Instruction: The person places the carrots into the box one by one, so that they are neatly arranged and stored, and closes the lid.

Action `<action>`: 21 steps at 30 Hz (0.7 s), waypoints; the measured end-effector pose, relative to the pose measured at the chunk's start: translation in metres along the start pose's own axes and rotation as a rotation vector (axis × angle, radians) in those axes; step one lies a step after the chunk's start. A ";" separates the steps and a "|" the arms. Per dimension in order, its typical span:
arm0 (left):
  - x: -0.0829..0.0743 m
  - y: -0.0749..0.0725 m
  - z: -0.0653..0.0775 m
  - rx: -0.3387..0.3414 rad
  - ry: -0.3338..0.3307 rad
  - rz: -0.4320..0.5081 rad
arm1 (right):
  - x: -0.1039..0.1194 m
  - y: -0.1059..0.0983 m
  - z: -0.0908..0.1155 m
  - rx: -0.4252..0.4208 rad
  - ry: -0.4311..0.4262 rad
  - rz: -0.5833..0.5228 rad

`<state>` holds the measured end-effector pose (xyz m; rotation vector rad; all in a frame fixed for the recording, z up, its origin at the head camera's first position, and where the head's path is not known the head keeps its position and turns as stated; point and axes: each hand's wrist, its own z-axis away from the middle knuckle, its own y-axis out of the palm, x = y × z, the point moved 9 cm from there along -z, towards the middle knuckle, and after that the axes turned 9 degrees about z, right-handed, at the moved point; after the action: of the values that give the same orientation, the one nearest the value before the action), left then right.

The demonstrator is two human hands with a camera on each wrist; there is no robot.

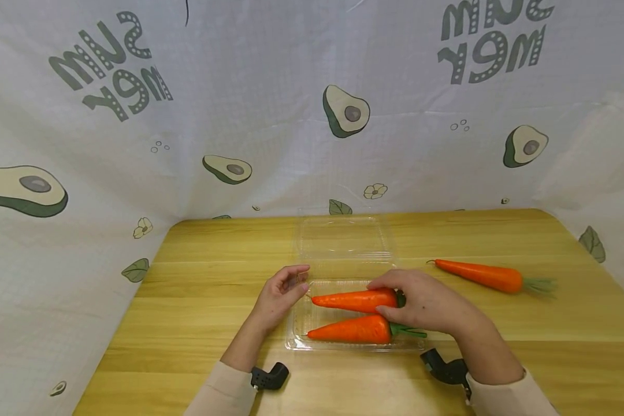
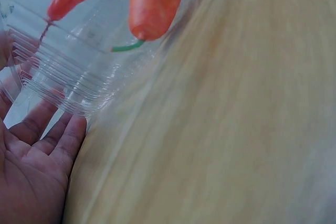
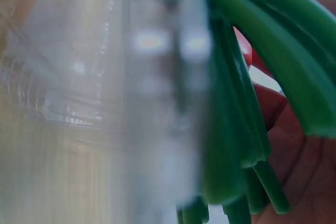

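Note:
A clear plastic clamshell box lies with two orange toy-like carrots in it, their thin tips pointing left. My right hand grips the thick end of the farther carrot, thumb on the near side and fingers on the far side. In the right wrist view its green stems hang in front of the palm. The nearer carrot lies along the box's front side, its stems reaching the right rim. At the box's left end, my left hand has its fingers loosely bent, fingertips right at the ribbed wall.
The box's hinged lid is folded back toward the curtain. A third carrot with green leaves lies on the wooden table to the right. A white curtain printed with avocados hangs behind the table and along its sides.

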<state>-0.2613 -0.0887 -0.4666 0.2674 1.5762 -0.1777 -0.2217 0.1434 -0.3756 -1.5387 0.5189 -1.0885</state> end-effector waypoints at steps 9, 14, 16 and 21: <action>-0.002 0.001 0.001 -0.006 0.003 0.006 | 0.001 0.001 0.001 0.020 -0.038 -0.020; -0.003 0.001 0.001 -0.010 0.003 -0.001 | -0.005 0.003 0.000 0.023 0.006 -0.040; -0.003 0.001 0.001 -0.011 0.004 -0.006 | -0.009 0.003 0.001 0.025 0.043 -0.038; -0.002 0.001 0.001 -0.012 0.002 -0.010 | -0.015 0.004 0.002 0.040 0.104 -0.034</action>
<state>-0.2603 -0.0885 -0.4645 0.2507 1.5805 -0.1757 -0.2266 0.1556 -0.3848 -1.4660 0.5406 -1.2033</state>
